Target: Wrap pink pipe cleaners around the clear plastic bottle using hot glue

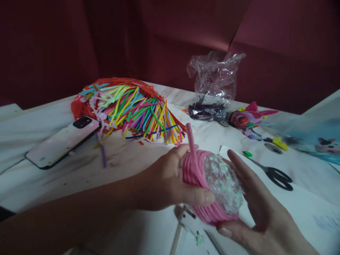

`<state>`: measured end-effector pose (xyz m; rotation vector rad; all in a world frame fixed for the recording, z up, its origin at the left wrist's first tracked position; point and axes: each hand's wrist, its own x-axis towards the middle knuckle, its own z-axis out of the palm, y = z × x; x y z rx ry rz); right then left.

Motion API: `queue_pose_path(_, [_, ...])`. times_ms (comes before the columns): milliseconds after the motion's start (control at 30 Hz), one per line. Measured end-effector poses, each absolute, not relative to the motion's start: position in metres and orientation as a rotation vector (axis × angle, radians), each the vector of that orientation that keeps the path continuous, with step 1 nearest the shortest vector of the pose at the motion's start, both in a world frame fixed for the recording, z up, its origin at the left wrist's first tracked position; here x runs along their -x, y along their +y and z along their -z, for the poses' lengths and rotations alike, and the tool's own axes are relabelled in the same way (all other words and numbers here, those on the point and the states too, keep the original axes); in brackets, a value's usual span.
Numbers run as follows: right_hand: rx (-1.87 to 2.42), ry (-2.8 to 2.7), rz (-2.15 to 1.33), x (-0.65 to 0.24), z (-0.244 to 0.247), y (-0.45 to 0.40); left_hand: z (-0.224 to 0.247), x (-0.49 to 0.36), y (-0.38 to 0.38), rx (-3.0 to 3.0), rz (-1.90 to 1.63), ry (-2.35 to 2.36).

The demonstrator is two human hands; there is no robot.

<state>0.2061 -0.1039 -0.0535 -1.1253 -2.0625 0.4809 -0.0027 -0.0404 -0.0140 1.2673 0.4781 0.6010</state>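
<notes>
Bundle (224, 184) of clear film (flecked with green) is held above the counter (47, 187), partly wound in pink fuzzy stem (195, 166). The wound side is clasped in the grip of the left hand (168, 186); the opposite side is loosely cupped by the right hand (265, 216). Black-handled scissors (277, 177) are seen beyond, at right. A phone (63, 141) is placed at left, near heaped coloured stems (143, 109). A crumpled clear bag (215, 78) is set farther back.
</notes>
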Motion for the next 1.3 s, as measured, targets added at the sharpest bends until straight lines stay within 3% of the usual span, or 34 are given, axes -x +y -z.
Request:
queue_pose_path(267, [1.043, -2.061, -0.542, -0.207, 0.053, -0.105, 0.015, 0.005, -0.036, -1.364, -0.572, 0.536])
queue_pose_path(467, [1.481, -1.843, -0.496, -0.195, 0.051, -0.114, 0.017, 0.006, -0.036, -1.408, -0.625, 0.583])
queue_pose_path(767, [1.485, -1.838, -0.497, -0.200, 0.050, -0.107, 0.019, 0.005, -0.034, -1.404, -0.622, 0.529])
queue_pose_path(1033, [0.997, -1.930, -0.785, -0.206, 0.052, -0.107, 0.019, 0.003, -0.035, -1.355, -0.626, 0.540])
queue_pose_path(1300, [1.469, -1.983, -0.399, -0.208, 0.065, -0.111, 0.024, 0.002, -0.030, -1.304, -0.588, 0.471])
